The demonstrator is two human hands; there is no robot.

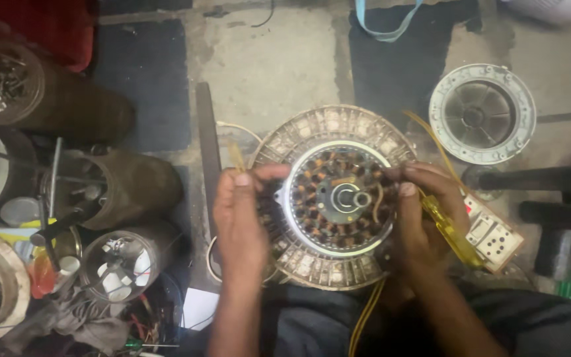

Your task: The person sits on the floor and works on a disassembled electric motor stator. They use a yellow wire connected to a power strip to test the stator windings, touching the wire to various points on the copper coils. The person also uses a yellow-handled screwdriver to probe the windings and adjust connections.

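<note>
A round fan motor (pixel 334 196) lies in front of me, with copper windings around a central shaft (pixel 350 198) and a ribbed outer ring. My left hand (pixel 240 215) grips its left edge, thumb on the inner metal rim. My right hand (pixel 424 215) rests on its right edge, fingers pinching at the rim near the windings. A yellow-handled screwdriver (pixel 449 228) lies against my right hand; whether the hand grips it is unclear.
A round metal motor cover (pixel 482 113) lies at the upper right. A white switch box (pixel 494 239) sits right of my hand. Cans holding tools and screws (pixel 110 192) crowd the left. A long dark metal bar (pixel 208 149) lies left of the motor. Black pipes (pixel 550 178) lie at the right.
</note>
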